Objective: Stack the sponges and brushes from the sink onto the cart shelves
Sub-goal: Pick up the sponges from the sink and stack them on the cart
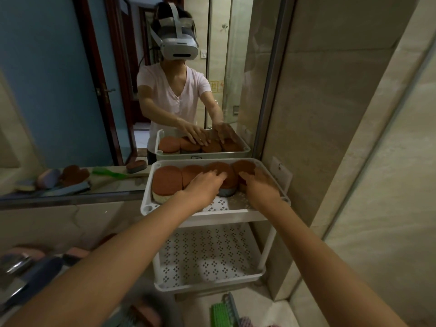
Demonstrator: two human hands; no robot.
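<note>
A white cart stands against the mirror; its top shelf (151,208) holds several round brown-topped sponges (166,180) in a row. My left hand (203,187) lies flat on the middle sponges, fingers straight. My right hand (259,185) rests on the rightmost sponge (243,166), fingers spread and fairly straight. The perforated middle shelf (207,256) of the cart is bare. Sponges and dark brushes (35,267) lie blurred at the lower left by the sink.
A green brush (220,315) lies at the cart's foot, beside a grey one. The mirror (70,90) behind the cart reflects a person, the cart, sponges and a green brush on the counter. A tiled wall (330,138) closes the right side.
</note>
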